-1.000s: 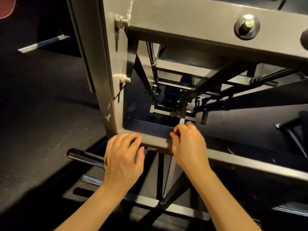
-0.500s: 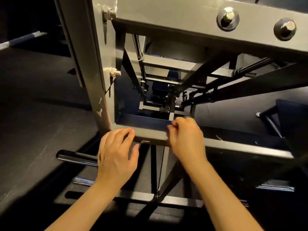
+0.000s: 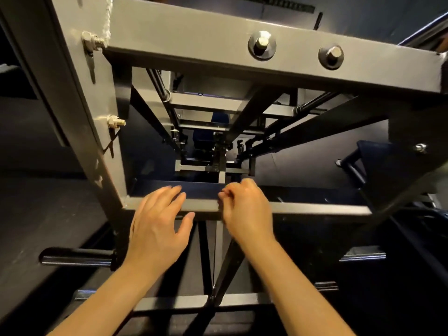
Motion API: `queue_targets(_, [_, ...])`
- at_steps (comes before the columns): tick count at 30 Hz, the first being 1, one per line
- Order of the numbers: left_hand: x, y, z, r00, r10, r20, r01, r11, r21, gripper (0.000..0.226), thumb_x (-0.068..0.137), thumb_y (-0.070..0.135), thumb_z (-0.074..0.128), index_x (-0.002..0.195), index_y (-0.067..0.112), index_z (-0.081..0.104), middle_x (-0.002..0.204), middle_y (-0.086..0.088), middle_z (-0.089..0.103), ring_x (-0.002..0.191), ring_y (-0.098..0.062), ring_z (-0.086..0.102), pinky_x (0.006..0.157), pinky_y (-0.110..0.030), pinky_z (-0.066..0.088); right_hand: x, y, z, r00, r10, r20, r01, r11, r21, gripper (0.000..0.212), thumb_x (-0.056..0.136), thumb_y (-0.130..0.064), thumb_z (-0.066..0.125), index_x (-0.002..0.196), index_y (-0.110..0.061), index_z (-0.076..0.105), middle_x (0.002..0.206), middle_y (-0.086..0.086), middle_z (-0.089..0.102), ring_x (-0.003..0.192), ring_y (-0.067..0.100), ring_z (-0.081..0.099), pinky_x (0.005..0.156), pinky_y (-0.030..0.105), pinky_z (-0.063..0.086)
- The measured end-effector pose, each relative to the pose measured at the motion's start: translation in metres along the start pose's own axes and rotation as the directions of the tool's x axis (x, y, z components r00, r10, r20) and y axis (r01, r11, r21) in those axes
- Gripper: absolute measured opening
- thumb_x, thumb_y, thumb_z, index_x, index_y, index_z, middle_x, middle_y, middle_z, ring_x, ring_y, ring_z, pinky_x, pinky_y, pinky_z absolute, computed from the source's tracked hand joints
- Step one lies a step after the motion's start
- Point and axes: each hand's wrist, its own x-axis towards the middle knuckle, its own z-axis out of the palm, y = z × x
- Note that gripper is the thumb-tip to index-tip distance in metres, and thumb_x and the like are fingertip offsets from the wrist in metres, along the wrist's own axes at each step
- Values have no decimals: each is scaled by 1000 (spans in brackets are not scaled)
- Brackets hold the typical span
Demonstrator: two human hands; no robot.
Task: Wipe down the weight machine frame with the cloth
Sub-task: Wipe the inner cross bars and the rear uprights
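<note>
The grey steel weight machine frame (image 3: 242, 37) fills the view, with a slanted upright (image 3: 80, 105) on the left and a low crossbar (image 3: 315, 209). A dark blue cloth (image 3: 174, 187) lies along the top of that crossbar. My left hand (image 3: 157, 224) rests flat on the bar, and its straight fingers touch the cloth's near edge. My right hand (image 3: 247, 209) sits just to the right, where curled fingers and thumb pinch the cloth's right end. The cloth is hard to tell from the shadowed metal.
Bolts (image 3: 261, 44) stick out of the upper beam and the upright. A black round bar (image 3: 77, 258) juts left below my left hand. A cable (image 3: 214, 258) and diagonal struts (image 3: 225, 275) run down to a floor crossbar (image 3: 174, 301). Dark floor lies on the left.
Both hands stay on the low crossbar. My left hand's fingers have slid a little further forward and right onto the cloth. The view has tilted up, so more of the upper beam shows.
</note>
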Motion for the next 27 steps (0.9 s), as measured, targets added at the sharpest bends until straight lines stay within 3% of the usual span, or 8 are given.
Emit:
queue_targets(3, [1, 2, 8, 998, 29, 50, -29, 1000, 0, 48, 93, 37, 67, 132, 10, 67, 139, -7, 63, 135, -26, 53, 116, -54, 39, 5, 77, -40, 976, 159, -146, -192, 951, -244, 20, 98, -38, 61, 109, -26, 72, 91, -7, 49, 84, 11, 46, 82, 33, 43])
queue_targets(7, [-5, -1, 15, 996, 54, 75, -55, 998, 2, 60, 92, 49, 49, 133, 9, 66, 139, -7, 63, 135, -26, 53, 116, -54, 38, 3, 97, -34, 923, 273, -273, -337, 914, -226, 20, 98, -33, 63, 106, -20, 75, 92, -3, 53, 82, 13, 46, 75, 29, 30])
queue_targets(12, [2, 2, 22, 999, 18, 51, -18, 1000, 11, 58, 89, 46, 52, 125, 5, 71, 131, -12, 68, 128, -31, 60, 114, -57, 39, -8, 25, 17, 956, 125, -264, -141, 989, -43, 18, 97, -34, 64, 104, -19, 72, 103, -2, 53, 92, 13, 46, 74, 28, 46])
queue_targets(17, [18, 29, 33, 997, 35, 69, -34, 999, -7, 49, 88, 37, 57, 121, 6, 73, 126, -11, 70, 122, -30, 62, 111, -56, 42, -11, 40, 3, 978, -146, -151, 126, 983, -130, 21, 84, -27, 79, 104, -21, 72, 105, 1, 55, 94, 19, 51, 76, 32, 49])
queue_targets(22, [23, 55, 45, 984, 131, 120, -127, 991, -38, 60, 92, 52, 48, 127, 9, 71, 131, -8, 68, 126, -27, 60, 112, -49, 40, -5, 161, -54, 950, 130, -284, -208, 941, -266, 19, 92, -25, 69, 105, -12, 75, 100, 5, 56, 89, 21, 50, 73, 31, 39])
queue_targets(24, [22, 58, 48, 978, 143, 152, -140, 990, -29, 63, 91, 56, 46, 131, 12, 69, 135, -6, 66, 130, -26, 57, 114, -45, 36, -6, 168, -56, 918, 227, -324, -321, 906, -276, 19, 93, -24, 66, 105, -11, 74, 100, 6, 57, 89, 20, 48, 72, 30, 35])
queue_targets(26, [23, 60, 50, 974, 131, 182, -129, 991, -21, 66, 91, 59, 46, 133, 13, 67, 138, -5, 64, 132, -25, 56, 114, -45, 34, -7, 138, -44, 915, 224, -337, -310, 923, -229, 15, 90, -23, 68, 101, -15, 74, 100, 4, 57, 89, 19, 48, 72, 30, 35])
queue_targets(27, [25, 62, 52, 975, 118, 189, -117, 993, -19, 65, 91, 58, 47, 133, 13, 67, 138, -5, 64, 132, -25, 56, 114, -44, 35, -9, 115, -33, 937, 162, -310, -228, 955, -191, 13, 88, -22, 70, 100, -17, 73, 101, 3, 57, 91, 20, 50, 72, 30, 38])
